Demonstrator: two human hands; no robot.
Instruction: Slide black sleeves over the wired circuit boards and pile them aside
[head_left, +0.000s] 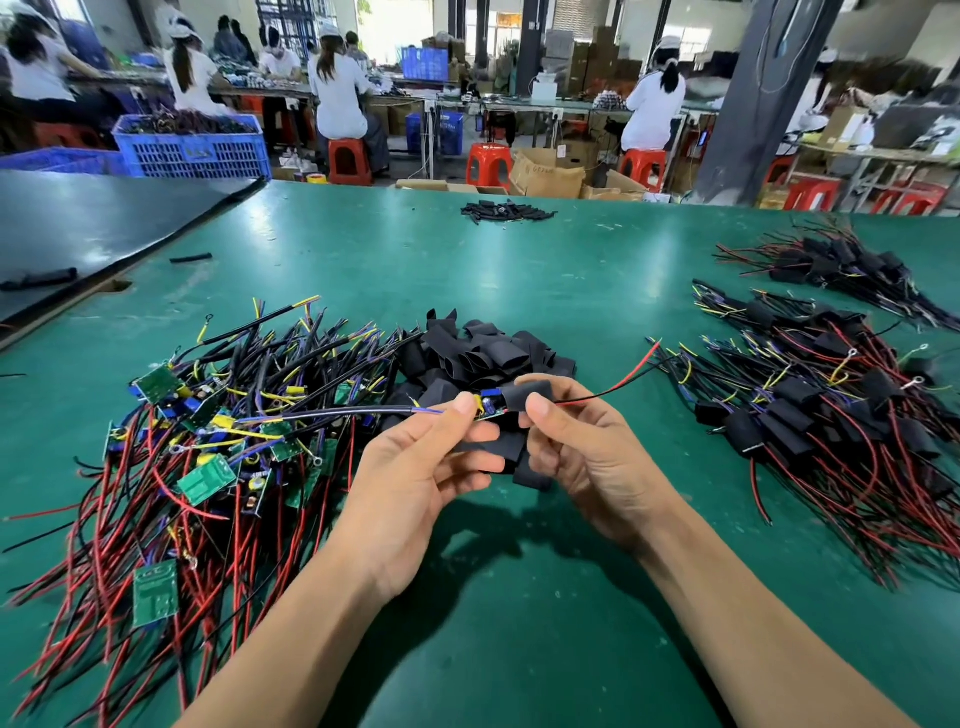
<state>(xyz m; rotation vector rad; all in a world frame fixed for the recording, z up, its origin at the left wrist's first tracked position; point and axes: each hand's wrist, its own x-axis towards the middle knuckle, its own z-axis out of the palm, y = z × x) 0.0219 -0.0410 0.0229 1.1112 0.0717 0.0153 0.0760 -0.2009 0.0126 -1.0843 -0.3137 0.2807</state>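
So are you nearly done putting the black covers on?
Not nearly. Some sleeved boards are piled on the right. The left hand pinches a board while the right hand holds a sleeve partway over it. A big heap of bare boards waits on the left, beside loose sleeves.

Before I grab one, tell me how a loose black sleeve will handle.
Probably light and soft: the sleeves lie flattened and creased in a heap. Being flat, one likely won't roll. Sheen suggests it may slip.
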